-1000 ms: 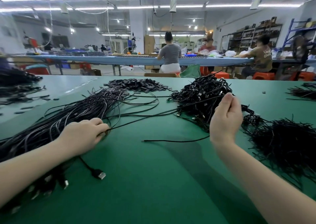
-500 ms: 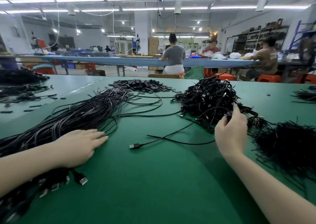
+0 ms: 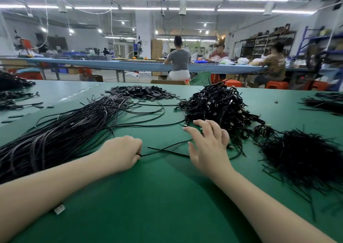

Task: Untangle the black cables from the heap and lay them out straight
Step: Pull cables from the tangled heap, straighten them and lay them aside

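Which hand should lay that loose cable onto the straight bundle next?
Left, probably. The left hand already pinches the loose cable and sits right beside the straight bundle. The right hand is open, fingers spread near the tangled heap, holding nothing.

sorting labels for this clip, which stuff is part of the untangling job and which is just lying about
Job: tangled heap; straightened cable bundle; single cable pinched by left hand; right hand, open.

Lying about: flat black pieces; short black strands; green table.
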`<action>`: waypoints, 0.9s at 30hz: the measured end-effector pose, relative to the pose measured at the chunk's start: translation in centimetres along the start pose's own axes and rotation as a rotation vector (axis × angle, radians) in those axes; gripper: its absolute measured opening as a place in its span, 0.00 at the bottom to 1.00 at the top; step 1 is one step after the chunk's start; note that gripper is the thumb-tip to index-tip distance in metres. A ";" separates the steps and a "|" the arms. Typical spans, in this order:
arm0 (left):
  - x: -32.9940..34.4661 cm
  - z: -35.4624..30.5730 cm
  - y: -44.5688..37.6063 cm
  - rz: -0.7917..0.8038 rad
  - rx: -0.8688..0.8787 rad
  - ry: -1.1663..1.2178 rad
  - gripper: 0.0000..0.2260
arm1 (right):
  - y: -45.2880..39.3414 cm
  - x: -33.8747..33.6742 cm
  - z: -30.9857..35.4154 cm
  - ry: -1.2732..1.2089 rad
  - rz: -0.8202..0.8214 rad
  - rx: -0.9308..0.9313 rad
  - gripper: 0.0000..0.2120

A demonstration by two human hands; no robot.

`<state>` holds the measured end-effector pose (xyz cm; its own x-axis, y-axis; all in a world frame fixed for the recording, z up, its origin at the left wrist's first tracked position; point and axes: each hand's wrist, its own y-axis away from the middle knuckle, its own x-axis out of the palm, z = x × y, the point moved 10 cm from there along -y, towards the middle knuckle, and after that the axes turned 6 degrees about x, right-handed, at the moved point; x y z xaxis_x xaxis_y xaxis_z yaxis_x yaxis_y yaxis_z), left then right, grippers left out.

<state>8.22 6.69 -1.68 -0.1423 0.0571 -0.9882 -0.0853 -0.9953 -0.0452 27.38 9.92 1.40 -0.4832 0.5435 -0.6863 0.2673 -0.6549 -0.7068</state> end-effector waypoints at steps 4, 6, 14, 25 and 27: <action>-3.8 -4.3 -2.6 -0.022 0.226 0.280 0.03 | -0.3 1.4 0.4 -0.090 0.082 -0.017 0.20; -7.0 -5.5 -3.7 -0.161 0.236 0.648 0.03 | -0.6 1.9 0.5 -0.202 0.136 0.004 0.14; -7.5 -10.9 -7.0 -0.182 0.259 1.591 0.17 | -3.3 -2.1 -1.7 -0.738 0.018 0.160 0.10; -11.0 -5.9 -4.8 0.002 0.317 2.186 0.24 | -1.6 3.2 -2.1 -0.864 0.487 0.324 0.16; -8.4 -7.4 -3.9 0.248 0.288 1.637 0.24 | -2.3 2.1 -2.9 -0.873 0.428 0.373 0.14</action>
<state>17.01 9.50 5.72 0.9098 -0.4078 -0.0769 -0.4110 -0.9111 -0.0320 28.20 14.11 1.13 -0.8836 -0.2439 -0.3996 0.3556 -0.9049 -0.2340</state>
